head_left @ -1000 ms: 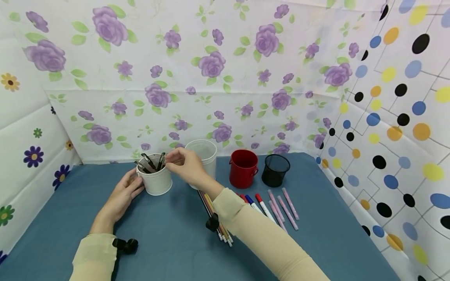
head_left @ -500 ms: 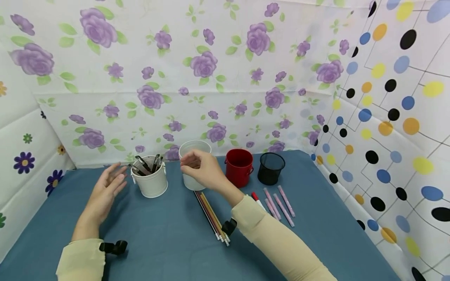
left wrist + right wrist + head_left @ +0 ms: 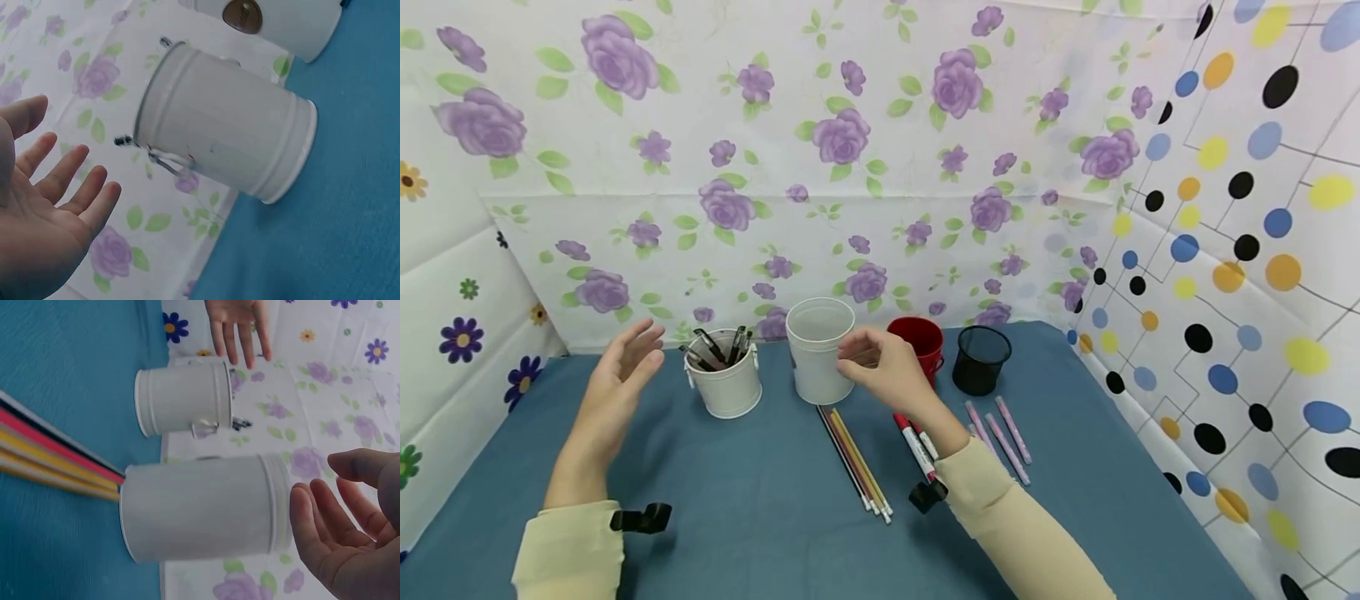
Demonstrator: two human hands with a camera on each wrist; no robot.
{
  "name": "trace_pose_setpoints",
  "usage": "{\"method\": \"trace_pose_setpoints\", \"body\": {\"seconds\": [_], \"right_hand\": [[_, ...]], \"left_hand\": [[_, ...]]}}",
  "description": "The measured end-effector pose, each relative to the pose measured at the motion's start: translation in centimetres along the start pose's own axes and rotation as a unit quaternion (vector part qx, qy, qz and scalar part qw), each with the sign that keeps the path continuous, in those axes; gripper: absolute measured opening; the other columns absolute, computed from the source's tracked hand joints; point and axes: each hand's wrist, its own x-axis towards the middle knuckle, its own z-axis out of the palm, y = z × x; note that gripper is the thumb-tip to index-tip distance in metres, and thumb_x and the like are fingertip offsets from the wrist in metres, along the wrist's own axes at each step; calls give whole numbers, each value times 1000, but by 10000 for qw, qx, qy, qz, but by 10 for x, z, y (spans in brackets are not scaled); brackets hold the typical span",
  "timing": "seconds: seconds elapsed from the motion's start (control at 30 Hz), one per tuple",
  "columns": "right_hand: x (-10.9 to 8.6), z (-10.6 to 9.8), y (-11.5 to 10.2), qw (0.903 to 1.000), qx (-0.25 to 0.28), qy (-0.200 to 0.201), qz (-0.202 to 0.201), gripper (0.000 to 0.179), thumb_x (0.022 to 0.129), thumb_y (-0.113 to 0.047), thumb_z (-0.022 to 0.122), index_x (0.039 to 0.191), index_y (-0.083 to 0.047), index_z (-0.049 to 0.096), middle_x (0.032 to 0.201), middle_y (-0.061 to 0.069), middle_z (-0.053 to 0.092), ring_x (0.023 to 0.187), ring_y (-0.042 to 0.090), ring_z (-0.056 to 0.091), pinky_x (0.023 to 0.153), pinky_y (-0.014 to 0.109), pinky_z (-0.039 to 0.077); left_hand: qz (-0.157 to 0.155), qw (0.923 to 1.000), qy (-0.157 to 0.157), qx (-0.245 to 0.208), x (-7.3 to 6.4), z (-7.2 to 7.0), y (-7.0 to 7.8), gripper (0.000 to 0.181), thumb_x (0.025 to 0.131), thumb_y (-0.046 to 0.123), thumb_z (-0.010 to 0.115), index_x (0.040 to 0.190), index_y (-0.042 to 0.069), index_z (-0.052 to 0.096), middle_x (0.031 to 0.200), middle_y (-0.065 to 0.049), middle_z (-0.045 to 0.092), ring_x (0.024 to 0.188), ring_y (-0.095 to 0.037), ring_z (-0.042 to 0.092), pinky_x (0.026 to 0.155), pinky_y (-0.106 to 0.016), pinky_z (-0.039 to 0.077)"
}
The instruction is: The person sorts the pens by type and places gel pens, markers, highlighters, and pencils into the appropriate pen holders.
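Note:
My left hand (image 3: 610,396) hovers left of the small white bucket (image 3: 726,393), apart from it, fingers spread and holding nothing. Several black pens (image 3: 711,343) stand in that bucket, leaning against its rim. My right hand (image 3: 891,375) is in the air in front of the red bucket (image 3: 917,329), beside the taller white bucket (image 3: 818,367). Its fingers bend loosely with nothing between them. In the right wrist view, the right fingertips (image 3: 303,500) come close to the tall bucket's rim. The left wrist view shows the left palm (image 3: 50,225) facing up near the small bucket's rim.
A black mesh cup (image 3: 981,362) stands right of the red bucket. Several pencils (image 3: 856,467) lie in front of the tall bucket. Red-capped markers (image 3: 915,447), partly under the right forearm, and several pink pens (image 3: 1011,442) lie further right. Floral cloth (image 3: 842,208) hangs behind the buckets.
My left hand has let go of the small white bucket and drawn back left. The right hand has moved right, away from the pens, past the tall white bucket to the red one.

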Motion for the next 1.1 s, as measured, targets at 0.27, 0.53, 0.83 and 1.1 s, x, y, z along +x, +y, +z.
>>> {"method": "trace_pose_setpoints", "body": {"seconds": [0.27,0.53,0.83,1.1], "right_hand": [[-15,-24,12,9994,107,230,235,23,99,-20,79,120,-16,72,118,1,73,103,19,74,89,38,65],[-26,-36,22,9979,234,421,431,28,99,-24,80,124,-18,71,121,2,72,107,20,72,96,43,63],[-35,-42,24,9972,207,467,545,33,99,-24,80,129,-15,69,124,5,72,109,23,71,97,46,62],[-40,-48,23,9971,162,239,702,42,100,-23,79,137,-10,64,132,9,69,113,26,70,95,46,63]], "left_hand": [[291,9995,36,153,5,10,16,62,114,31,52,170,26,25,170,-10,35,151,-16,38,99,-5,41],[434,9989,-112,141,9,29,24,62,114,27,54,170,24,28,169,-16,37,150,-19,40,98,-5,42],[492,9985,-179,165,7,42,34,62,114,29,55,169,25,28,169,-13,38,152,-28,39,99,-6,40],[442,9967,-680,49,7,71,38,65,114,31,55,170,27,23,170,-12,34,155,-39,34,112,-18,41]]}}
